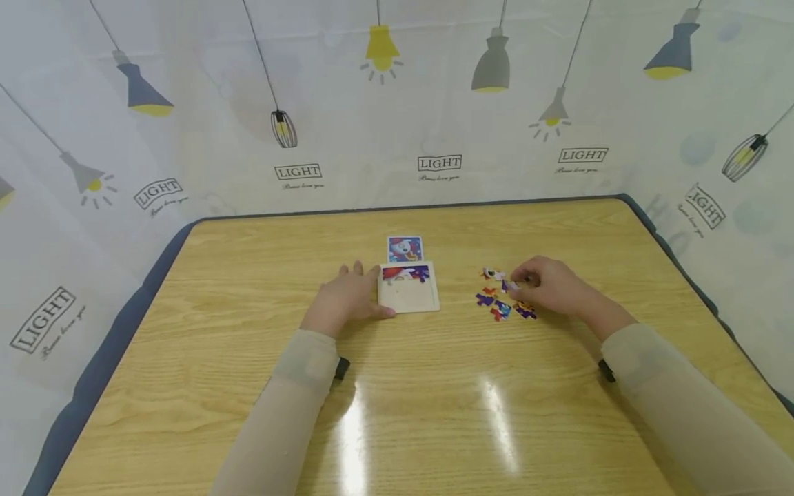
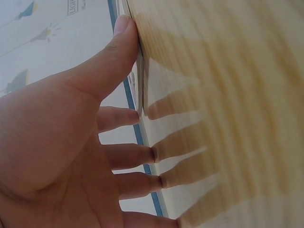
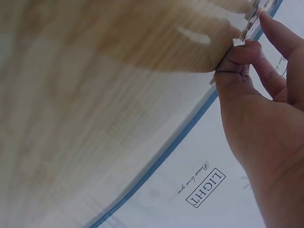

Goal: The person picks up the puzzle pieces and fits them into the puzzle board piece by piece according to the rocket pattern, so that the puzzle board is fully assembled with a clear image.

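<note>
My left hand [image 1: 349,295] rests at the left side of a square puzzle tray [image 1: 406,300], fingers spread on the table. Its thumb [image 2: 122,45] lies on the tray's near left corner. Along the tray's far edge, a strip of fitted jigsaw pieces [image 1: 406,273] shows red, white and purple; the remaining surface is bare and pale. Over a small group of loose jigsaw pieces, my right hand [image 1: 552,284] pinches a purple-and-white jigsaw piece [image 1: 509,285] with thumb and forefinger, the other fingers curled. In the right wrist view, the pieces are seen edge-on by its fingertips.
A picture card [image 1: 404,249] with a white character in a red hat lies just beyond the tray. Several loose pieces [image 1: 485,300] are scattered to the tray's right, near my right hand. Behind the wooden table [image 1: 279,234] hangs a lamp-printed white cloth [image 1: 353,138].
</note>
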### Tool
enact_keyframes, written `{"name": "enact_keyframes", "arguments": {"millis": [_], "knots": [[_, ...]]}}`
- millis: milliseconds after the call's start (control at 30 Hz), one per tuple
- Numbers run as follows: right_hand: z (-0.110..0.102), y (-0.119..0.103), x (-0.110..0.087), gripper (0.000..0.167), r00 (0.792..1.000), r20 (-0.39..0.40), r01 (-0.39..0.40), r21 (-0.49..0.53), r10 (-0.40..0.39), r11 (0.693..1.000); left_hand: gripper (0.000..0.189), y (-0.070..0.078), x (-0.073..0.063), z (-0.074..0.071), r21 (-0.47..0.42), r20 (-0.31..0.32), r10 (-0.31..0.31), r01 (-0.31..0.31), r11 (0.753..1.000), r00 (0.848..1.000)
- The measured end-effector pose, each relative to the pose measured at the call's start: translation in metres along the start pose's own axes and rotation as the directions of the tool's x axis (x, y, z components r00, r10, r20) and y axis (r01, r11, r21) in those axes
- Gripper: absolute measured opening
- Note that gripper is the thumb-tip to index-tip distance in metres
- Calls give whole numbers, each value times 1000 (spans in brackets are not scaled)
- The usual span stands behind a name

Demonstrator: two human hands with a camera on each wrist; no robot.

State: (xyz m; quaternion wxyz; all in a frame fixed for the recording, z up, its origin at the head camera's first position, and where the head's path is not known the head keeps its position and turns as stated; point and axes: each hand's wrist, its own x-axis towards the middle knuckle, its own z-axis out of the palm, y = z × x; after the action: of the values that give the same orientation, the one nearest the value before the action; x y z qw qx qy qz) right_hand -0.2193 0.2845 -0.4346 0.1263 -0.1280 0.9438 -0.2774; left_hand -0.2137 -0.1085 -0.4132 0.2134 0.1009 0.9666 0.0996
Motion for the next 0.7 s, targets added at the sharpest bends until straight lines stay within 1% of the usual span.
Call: {"name": "enact_keyframes", "arguments": {"millis": [100,367,600,700], "knots": [[-1,2,-1,46,1000,2,-5,10,5,1000,105,0,0,0,-1,1,-3,3,1000,1000],[-4,-1,-2,42,999,0,36,7,-36,999,104,-1,-2,-1,-1,1,-8,8,1000,1000],[-2,-1,-2,34,999,5,40,-12,-40,999,103,0,-1,-2,4,11,-4,4,1000,1000],[-2,-1,-2,36,999,11,39,-10,-39,999,103,1,-2,-2,2,14,-5,5,1000,1000]]}}
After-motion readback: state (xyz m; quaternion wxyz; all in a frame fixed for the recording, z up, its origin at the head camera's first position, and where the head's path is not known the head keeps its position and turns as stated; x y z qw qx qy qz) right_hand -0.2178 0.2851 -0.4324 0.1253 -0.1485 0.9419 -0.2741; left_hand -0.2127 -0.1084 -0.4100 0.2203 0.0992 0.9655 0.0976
